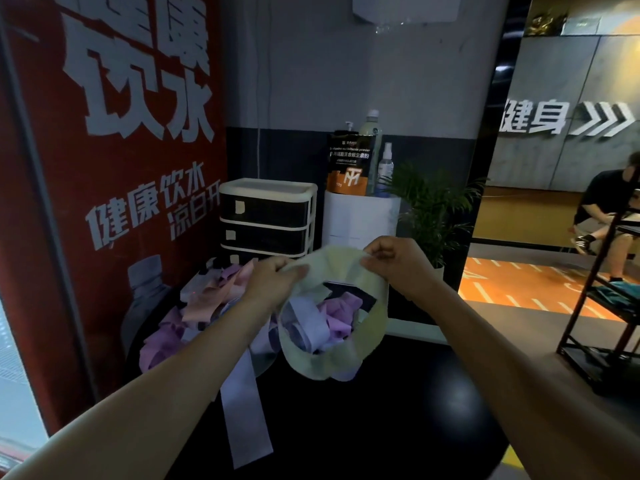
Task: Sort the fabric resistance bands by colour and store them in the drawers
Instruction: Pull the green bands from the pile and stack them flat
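Both hands pinch one pale green band (pixel 372 327) by its upper edge, left hand (pixel 273 280) and right hand (pixel 393 259) apart, loop hanging open above the dark table (pixel 398 410). Beneath lies a pile of purple, pink and lilac bands (pixel 204 306). Behind stands the drawer unit (pixel 266 218), drawers closed.

I count two hands, the left hand (pixel 273 278) and the right hand (pixel 394 261), both pinching one pale green band (pixel 375 327), and one drawer unit (pixel 266 216) with three dark drawers showing, the lowest partly hidden. The pile of bands (pixel 207 303) mixes purple, pink and lavender loops too tangled for me to number, with one long lavender strip (pixel 242 410) hanging over the table edge. Behind stand one black-and-orange pouch (pixel 349 164), three bottles, one potted plant (pixel 433 206), and one seated person (pixel 602 216).
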